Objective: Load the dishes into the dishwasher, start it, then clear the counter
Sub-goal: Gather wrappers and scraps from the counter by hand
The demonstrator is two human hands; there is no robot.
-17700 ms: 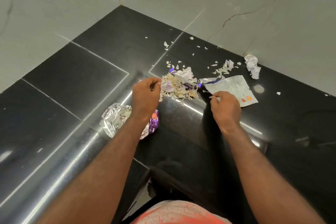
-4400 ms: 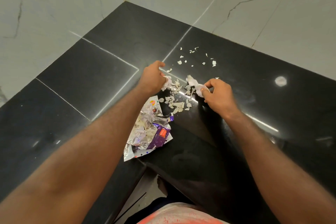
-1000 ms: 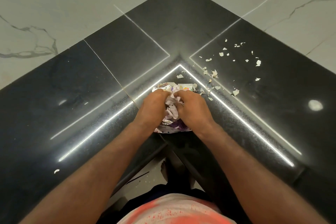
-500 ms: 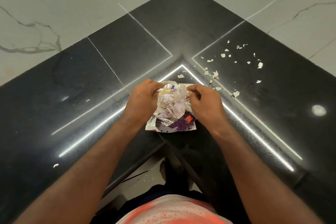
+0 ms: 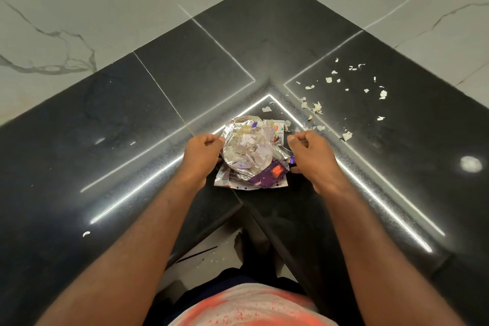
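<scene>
A silver and purple foil wrapper (image 5: 251, 169) lies open on the black counter (image 5: 158, 103) at its inner corner, heaped with torn paper and peel scraps (image 5: 248, 146). My left hand (image 5: 202, 156) pinches the wrapper's left edge. My right hand (image 5: 312, 156) pinches its right edge, fingers curled. A small white sachet (image 5: 276, 127) sticks out behind the heap. No dishes or dishwasher are in view.
Several loose white scraps (image 5: 344, 87) are scattered over the counter to the right of the wrapper. One scrap (image 5: 86, 233) lies at the near left. White marble walls (image 5: 105, 8) enclose the corner. The floor (image 5: 211, 251) and a bare foot show below the counter edge.
Both hands have moved apart from the middle of the wrapper to its edges, and the heap of scraps on it now shows. Earlier the scraps were swept together onto the wrapper.
</scene>
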